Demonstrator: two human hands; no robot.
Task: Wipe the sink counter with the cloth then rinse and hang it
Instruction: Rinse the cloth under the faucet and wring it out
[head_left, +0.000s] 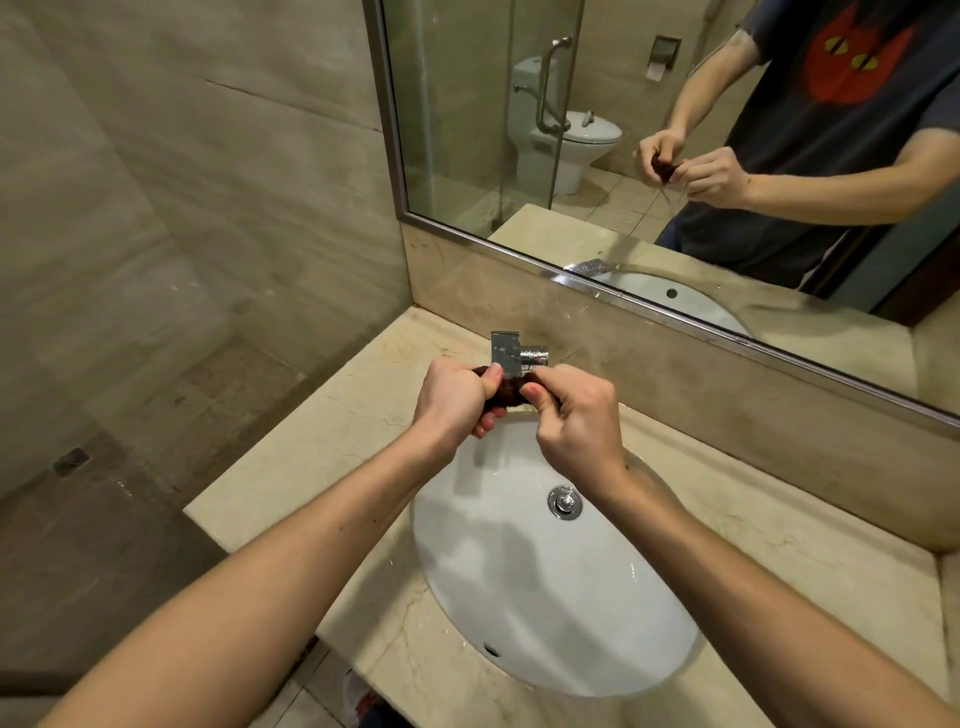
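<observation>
Both hands were clamped on one dark reddish-brown cloth (511, 391), bunched into a tight roll and held above the back edge of the sink (545, 587), just in front of the tap (511, 353). The left hand (457, 402) gripped one end in a closed fist with the thumb laid along the roll; the right hand (574, 418) gripped the other end, fingers curled under. The two fists sat close together, with only a short stretch of cloth showing between them.

The step looked like wringing out the cloth after rinsing, though no running water could be made out at the tap. To do it well, the hands would need to twist in opposite directions while staying over the basin, so that the water dropped into the bowl and not onto the beige stone counter (322, 441). A firmer squeeze along the whole length, shifting the grip from the middle to the ends, would leave less drip for hanging. Whether any hook or rail for hanging was nearby could not be told from this view.

Counted: one cloth, one tap, one white oval sink with one drain plug (564, 502), one counter, and one mirror (675, 130) along the wall behind. The mirror showed the same pair of hands on the cloth, plus one toilet and one glass shower door.
</observation>
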